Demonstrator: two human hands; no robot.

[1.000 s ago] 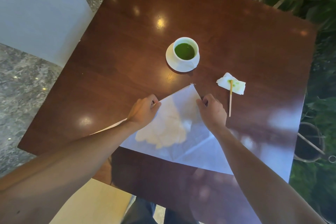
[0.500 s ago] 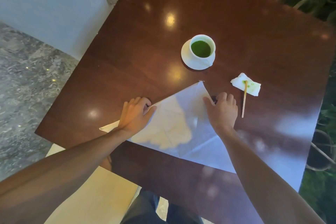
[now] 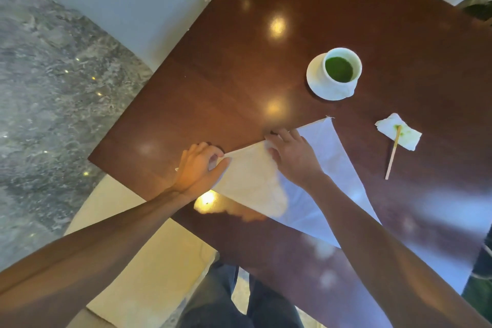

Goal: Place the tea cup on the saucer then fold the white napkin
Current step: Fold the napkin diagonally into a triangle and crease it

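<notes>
Two hands: both of ours lie on the white cloth napkin (image 3: pixel 300 181), none on the crockery.
Left hand (image 3: pixel 198 169): fingers loosely curled, thumb stretched flat onto the napkin's left end near the folded edge; it pins the cloth and does not grip it, as far as we can tell.
Right hand (image 3: pixel 291 156): spread nearly flat, palm down, fingertips (image 3: pixel 270 137) at the long folded edge; it presses and holds nothing.
Napkin: a triangle lying flat on the dark polished wooden table (image 3: pixel 239 66), its far tip pointing toward the cup, its near part under our right forearm.
Cup: the white tea cup of green liquid (image 3: pixel 342 68) already stands on the round white saucer (image 3: pixel 315 80), well apart from our hands.
Beside it: a small crumpled white tissue with green stains (image 3: pixel 399 136), a thin wooden stirring stick (image 3: pixel 392 154) resting on it.
Risk, slip: we judge the glossy top lets the cloth slide under uneven pressure, skewing the crease.
Risk, layers: lifting one hand early could let the fold spring open.
Risk, spill: a wide sweep toward the tip could nudge the saucer.
</notes>
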